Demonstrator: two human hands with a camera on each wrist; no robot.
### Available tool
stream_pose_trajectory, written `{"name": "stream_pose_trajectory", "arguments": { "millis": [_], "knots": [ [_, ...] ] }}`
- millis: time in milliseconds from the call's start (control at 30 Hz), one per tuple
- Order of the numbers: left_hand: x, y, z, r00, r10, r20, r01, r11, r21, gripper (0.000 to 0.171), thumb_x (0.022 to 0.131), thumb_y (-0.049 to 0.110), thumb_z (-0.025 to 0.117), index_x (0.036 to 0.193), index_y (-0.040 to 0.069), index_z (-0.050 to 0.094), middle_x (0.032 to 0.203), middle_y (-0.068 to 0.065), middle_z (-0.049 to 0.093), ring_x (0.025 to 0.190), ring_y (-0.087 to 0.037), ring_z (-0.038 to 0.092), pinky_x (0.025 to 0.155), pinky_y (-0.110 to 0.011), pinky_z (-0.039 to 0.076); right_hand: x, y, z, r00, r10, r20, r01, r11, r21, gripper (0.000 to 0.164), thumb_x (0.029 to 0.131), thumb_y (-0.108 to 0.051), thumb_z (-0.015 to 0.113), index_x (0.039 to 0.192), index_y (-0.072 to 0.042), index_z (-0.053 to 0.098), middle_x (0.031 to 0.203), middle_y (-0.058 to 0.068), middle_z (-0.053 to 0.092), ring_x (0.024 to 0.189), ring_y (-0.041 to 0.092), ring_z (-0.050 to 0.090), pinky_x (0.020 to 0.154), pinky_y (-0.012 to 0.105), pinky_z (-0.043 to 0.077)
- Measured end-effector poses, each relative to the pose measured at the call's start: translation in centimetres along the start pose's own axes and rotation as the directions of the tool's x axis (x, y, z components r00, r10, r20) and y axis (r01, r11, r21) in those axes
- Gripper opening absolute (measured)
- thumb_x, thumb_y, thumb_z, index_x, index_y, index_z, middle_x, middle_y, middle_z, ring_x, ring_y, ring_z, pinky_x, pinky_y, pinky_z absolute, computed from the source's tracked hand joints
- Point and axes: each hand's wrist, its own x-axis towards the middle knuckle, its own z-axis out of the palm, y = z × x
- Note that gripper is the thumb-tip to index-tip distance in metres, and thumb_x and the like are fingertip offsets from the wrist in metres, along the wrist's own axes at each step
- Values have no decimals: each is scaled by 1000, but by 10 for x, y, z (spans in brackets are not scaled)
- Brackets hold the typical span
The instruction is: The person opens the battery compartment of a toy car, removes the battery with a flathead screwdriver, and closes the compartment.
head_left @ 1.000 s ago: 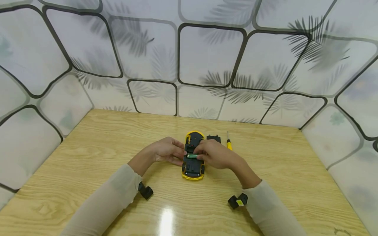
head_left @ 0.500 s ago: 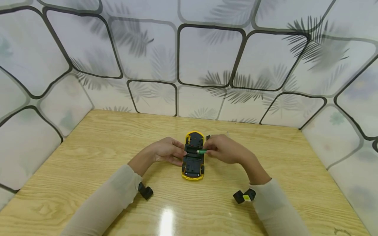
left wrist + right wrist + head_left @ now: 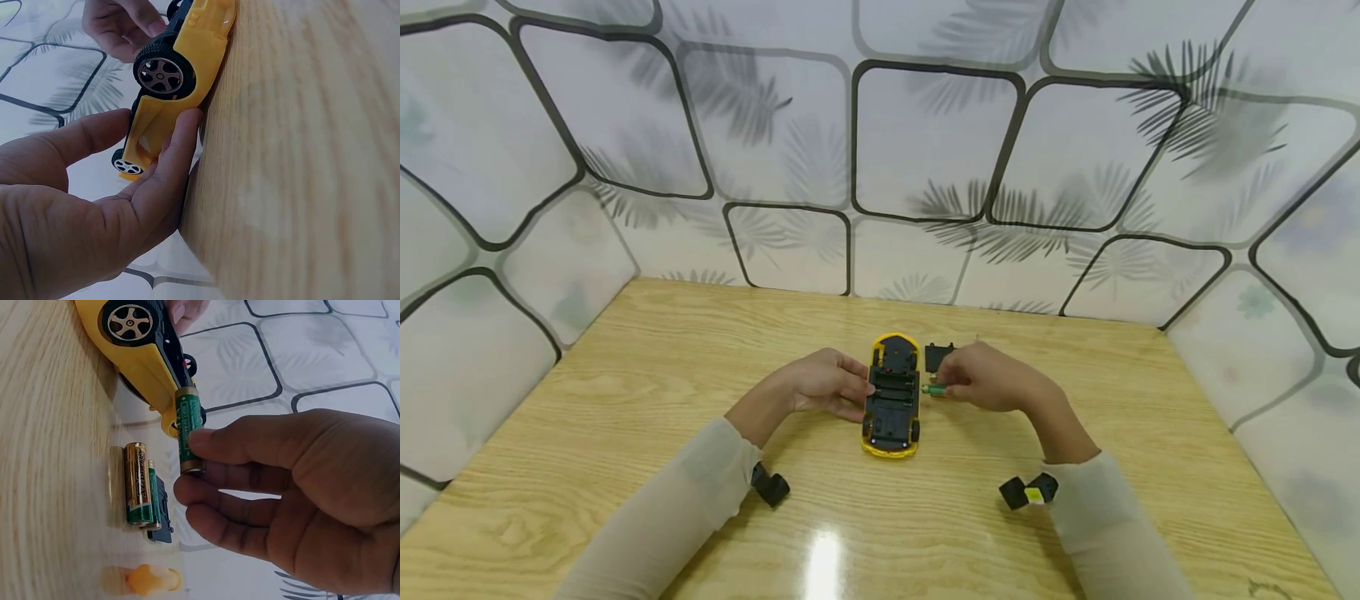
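Observation:
A yellow toy car (image 3: 891, 427) lies upside down, its black underside and uncovered battery compartment (image 3: 893, 397) facing up. My left hand (image 3: 826, 383) grips the car's side; in the left wrist view the thumb is on the underside edge and the fingers (image 3: 181, 137) are under the yellow body. Just right of the car, my right hand (image 3: 992, 379) pinches a green battery (image 3: 187, 419) between thumb and fingers. In the right wrist view, a gold-and-green battery (image 3: 138, 481) and a second green battery (image 3: 154, 487) lie on the table below this hand.
The black battery cover (image 3: 938, 357) lies on the wooden table (image 3: 700, 325) beyond my right hand. A yellow screwdriver handle (image 3: 150, 579) shows in the right wrist view; my hand mostly hides it from the head view. A patterned wall covering (image 3: 790, 175) rises behind the table.
My right hand has drawn the green battery up and rightward from over the compartment to beside the car. The left hand and the car have stayed still.

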Motion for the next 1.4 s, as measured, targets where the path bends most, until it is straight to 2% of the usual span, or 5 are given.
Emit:
{"name": "stream_pose_trajectory", "arguments": {
  "millis": [367, 633, 800, 1033, 1400],
  "knots": [
    [0, -1, 1, 1000, -4, -4, 4, 1000, -7, 61, 100, -3, 60, 153, -13, 31, 139, -33, 53, 121, -41, 62, 92, -50, 60, -1, 4, 4, 993, 93, 72, -89, 994, -58, 7, 96, -5, 69, 98, -9, 74, 95, -2, 69, 86, 13, 65, 76, 35, 59],
    [1, 0, 0, 1000, -3, 2, 3, 1000, -9, 62, 100, -2, 60, 153, -13, 30, 138, -32, 54, 122, -40, 61, 93, -50, 59, 1, 4, 5, 992, 76, 96, -69, 995, -71, 14, 91, 1, 72, 83, -11, 74, 74, -6, 59, 64, 8, 44, 64, 27, 44],
    [1, 0, 0, 1000, -3, 4, 3, 1000, -6, 63, 100, -2, 61, 153, -13, 29, 139, -33, 53, 123, -41, 60, 93, -50, 59, 2, 3, 6, 992, 82, 91, -76, 995, -71, 13, 90, 1, 74, 84, -11, 74, 75, -8, 60, 65, 7, 45, 64, 25, 45],
    [0, 0, 0, 1000, -3, 6, 3, 1000, -8, 63, 100, -1, 61, 154, -13, 29, 141, -33, 52, 124, -41, 60, 93, -50, 59, 5, 3, 12, 989, 91, 121, -87, 996, -35, 36, 89, 3, 71, 65, -16, 53, 61, -9, 27, 57, 9, 22, 58, 26, 23],
    [1, -1, -1, 1000, -1, 9, 1, 1000, -13, 62, 100, -2, 60, 153, -13, 29, 139, -33, 53, 122, -41, 61, 93, -51, 59, 5, -1, 13, 976, 177, 126, -171, 984, -55, 13, 89, 1, 75, 87, -12, 75, 75, -6, 63, 67, 7, 50, 66, 26, 49]
  ]
}}
